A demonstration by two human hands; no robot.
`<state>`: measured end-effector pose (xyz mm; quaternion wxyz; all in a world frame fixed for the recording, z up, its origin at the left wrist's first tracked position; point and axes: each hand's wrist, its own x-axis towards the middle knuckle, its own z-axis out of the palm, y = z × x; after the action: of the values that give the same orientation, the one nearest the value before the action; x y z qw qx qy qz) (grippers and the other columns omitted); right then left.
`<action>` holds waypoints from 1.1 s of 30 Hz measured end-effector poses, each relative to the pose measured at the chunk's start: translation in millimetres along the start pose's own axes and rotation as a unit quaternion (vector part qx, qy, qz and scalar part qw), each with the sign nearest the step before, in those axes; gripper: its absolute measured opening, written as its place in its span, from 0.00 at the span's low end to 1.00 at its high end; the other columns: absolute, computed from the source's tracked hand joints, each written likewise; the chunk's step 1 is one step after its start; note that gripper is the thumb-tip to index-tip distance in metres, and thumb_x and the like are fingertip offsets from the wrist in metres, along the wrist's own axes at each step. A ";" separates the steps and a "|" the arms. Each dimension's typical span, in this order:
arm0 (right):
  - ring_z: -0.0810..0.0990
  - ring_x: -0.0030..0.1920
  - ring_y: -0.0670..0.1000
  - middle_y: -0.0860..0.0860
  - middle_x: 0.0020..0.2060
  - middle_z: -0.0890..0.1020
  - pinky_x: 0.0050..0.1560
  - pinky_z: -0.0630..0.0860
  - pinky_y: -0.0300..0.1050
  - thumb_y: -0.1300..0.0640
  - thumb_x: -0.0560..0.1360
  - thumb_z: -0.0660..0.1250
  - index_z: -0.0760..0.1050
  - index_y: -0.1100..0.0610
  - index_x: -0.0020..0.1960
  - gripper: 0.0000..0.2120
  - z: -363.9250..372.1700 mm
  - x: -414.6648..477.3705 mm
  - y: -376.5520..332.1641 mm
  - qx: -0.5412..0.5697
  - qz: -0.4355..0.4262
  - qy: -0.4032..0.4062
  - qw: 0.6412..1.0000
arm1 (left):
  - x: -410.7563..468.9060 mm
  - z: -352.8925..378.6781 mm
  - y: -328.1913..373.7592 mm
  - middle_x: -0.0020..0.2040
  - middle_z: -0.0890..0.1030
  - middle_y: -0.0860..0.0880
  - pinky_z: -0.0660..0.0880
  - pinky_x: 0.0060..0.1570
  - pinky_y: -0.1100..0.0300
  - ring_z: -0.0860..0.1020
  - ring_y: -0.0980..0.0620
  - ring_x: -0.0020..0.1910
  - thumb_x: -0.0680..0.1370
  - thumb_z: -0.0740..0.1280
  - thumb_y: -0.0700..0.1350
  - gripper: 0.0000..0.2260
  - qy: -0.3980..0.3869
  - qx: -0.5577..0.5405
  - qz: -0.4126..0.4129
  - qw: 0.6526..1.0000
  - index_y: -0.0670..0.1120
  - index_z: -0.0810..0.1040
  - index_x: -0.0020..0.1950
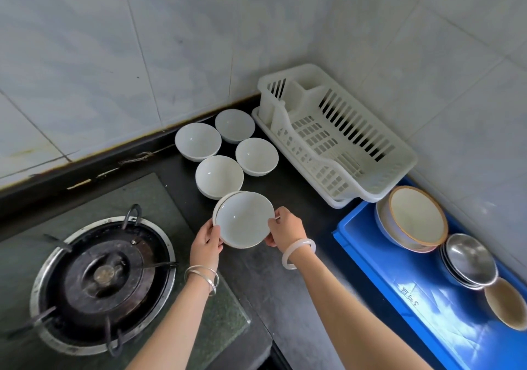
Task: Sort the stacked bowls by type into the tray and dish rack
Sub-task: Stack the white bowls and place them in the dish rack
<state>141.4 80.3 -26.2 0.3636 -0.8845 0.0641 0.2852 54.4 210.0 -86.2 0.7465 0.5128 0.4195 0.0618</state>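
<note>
A small stack of white bowls [244, 220] is tilted toward me above the dark counter. My left hand [206, 243] grips its left rim and my right hand [285, 228] pinches its right rim. Behind it several white bowls [219, 176] stand apart on the counter. The white plastic dish rack [379, 181] sits empty at the back right. The blue tray [368, 252] on the right holds a large brown-rimmed bowl [413, 218], stacked steel bowls [469, 261] and a tan bowl [506, 304].
A gas burner [102, 281] with a black pan support sits at the left on a glass hob. Tiled walls [142, 56] close off the back and the right side of the corner.
</note>
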 end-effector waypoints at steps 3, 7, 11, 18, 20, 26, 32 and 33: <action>0.79 0.30 0.49 0.56 0.40 0.82 0.30 0.76 0.38 0.58 0.79 0.55 0.68 0.55 0.52 0.05 0.0 1.8 -0.3 -0.016 -0.008 -0.009 1.000 | 2.6 -0.7 -1.6 0.63 0.75 0.36 0.72 0.55 0.53 0.74 0.36 0.61 0.78 0.61 0.42 0.16 -0.004 0.010 -0.004 1.000 0.45 0.71 0.66; 0.77 0.30 0.49 0.56 0.40 0.81 0.30 0.76 0.38 0.57 0.78 0.58 0.68 0.54 0.49 0.01 -3.0 9.3 2.4 -0.022 -0.004 -0.022 1.000 | 2.6 0.1 0.9 0.63 0.75 0.39 0.73 0.56 0.52 0.75 0.45 0.55 0.78 0.62 0.41 0.15 -0.005 0.002 -0.008 1.000 0.44 0.72 0.64; 0.77 0.33 0.49 0.52 0.39 0.77 0.30 0.75 0.38 0.53 0.77 0.62 0.69 0.52 0.51 0.05 -4.5 16.5 10.2 0.012 0.029 -0.037 0.999 | 2.7 -0.6 4.9 0.63 0.75 0.40 0.74 0.56 0.52 0.75 0.45 0.56 0.78 0.62 0.41 0.14 0.001 0.001 -0.018 1.000 0.43 0.72 0.64; 0.82 0.49 0.57 0.53 0.52 0.80 0.44 0.81 0.52 0.56 0.78 0.63 0.70 0.47 0.60 0.12 -6.3 23.3 15.2 0.249 0.103 -0.180 0.946 | 0.5 1.6 15.1 0.64 0.75 0.43 0.72 0.54 0.52 0.75 0.43 0.56 0.79 0.60 0.41 0.14 -0.003 -0.048 -0.065 0.997 0.45 0.71 0.64; 0.83 0.44 0.55 0.51 0.47 0.81 0.44 0.81 0.51 0.59 0.78 0.61 0.71 0.49 0.63 0.14 -3.9 24.0 15.8 0.270 0.093 -0.178 0.942 | -2.1 2.5 18.0 0.64 0.75 0.42 0.73 0.54 0.52 0.76 0.42 0.55 0.79 0.60 0.41 0.14 0.001 -0.052 -0.070 0.996 0.44 0.71 0.65; 0.83 0.47 0.55 0.53 0.52 0.81 0.43 0.82 0.49 0.62 0.77 0.62 0.74 0.52 0.62 0.15 -14.8 20.7 19.5 0.281 0.055 -0.148 0.947 | -12.5 12.5 33.4 0.61 0.76 0.42 0.74 0.50 0.53 0.77 0.42 0.52 0.78 0.61 0.39 0.14 -0.001 -0.046 -0.071 0.996 0.44 0.73 0.63; 0.83 0.44 0.55 0.56 0.52 0.81 0.44 0.82 0.51 0.62 0.76 0.64 0.75 0.54 0.62 0.15 -66.8 22.5 7.7 0.323 0.011 -0.119 0.939 | -17.2 50.5 71.0 0.54 0.79 0.44 0.76 0.40 0.59 0.79 0.45 0.48 0.78 0.62 0.40 0.11 -0.043 -0.033 -0.031 0.998 0.47 0.76 0.58; 0.83 0.44 0.55 0.55 0.51 0.81 0.42 0.82 0.49 0.63 0.76 0.64 0.75 0.54 0.62 0.15 -78.7 24.0 3.2 0.329 0.000 -0.110 0.938 | -16.0 60.1 79.3 0.54 0.79 0.45 0.76 0.40 0.59 0.79 0.45 0.47 0.78 0.61 0.40 0.10 -0.055 -0.029 -0.025 0.998 0.47 0.75 0.58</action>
<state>196.3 26.7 3.7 0.6393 -0.6782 0.1141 0.3439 112.4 195.7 -5.0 0.7842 0.4830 0.3887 0.0273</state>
